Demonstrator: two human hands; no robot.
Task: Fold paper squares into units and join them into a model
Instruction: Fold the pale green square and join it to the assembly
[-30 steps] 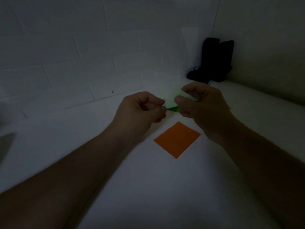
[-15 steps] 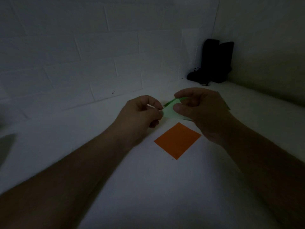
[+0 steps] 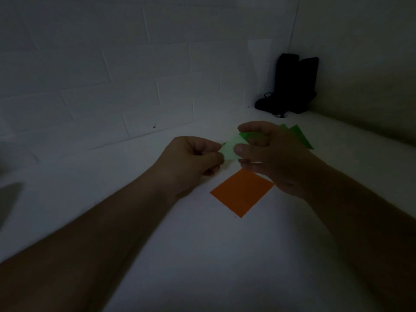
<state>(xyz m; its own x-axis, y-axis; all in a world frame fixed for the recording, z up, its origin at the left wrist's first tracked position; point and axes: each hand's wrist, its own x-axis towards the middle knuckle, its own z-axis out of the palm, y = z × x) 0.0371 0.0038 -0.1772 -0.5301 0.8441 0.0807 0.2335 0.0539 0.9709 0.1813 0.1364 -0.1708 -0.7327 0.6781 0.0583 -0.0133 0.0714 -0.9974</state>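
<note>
A partly folded green paper [image 3: 231, 149] is held in the air between both hands, above the white table [image 3: 202, 255]. My left hand [image 3: 191, 161] pinches its left tip with curled fingers. My right hand [image 3: 270, 156] grips the right part, thumb on the pale face and fingers curled over the top. More green paper [image 3: 301, 138] sticks out behind the right hand. A flat orange paper square [image 3: 242, 191] lies on the table just below the hands, one corner pointing toward me.
The scene is dim. A white brick wall [image 3: 112, 75] runs along the back of the table. A dark black object [image 3: 292, 86] stands in the far right corner against the wall.
The green paper has been turned and spread, so more of it now shows behind my right hand. Both hands kept their hold. The orange square has not moved.
</note>
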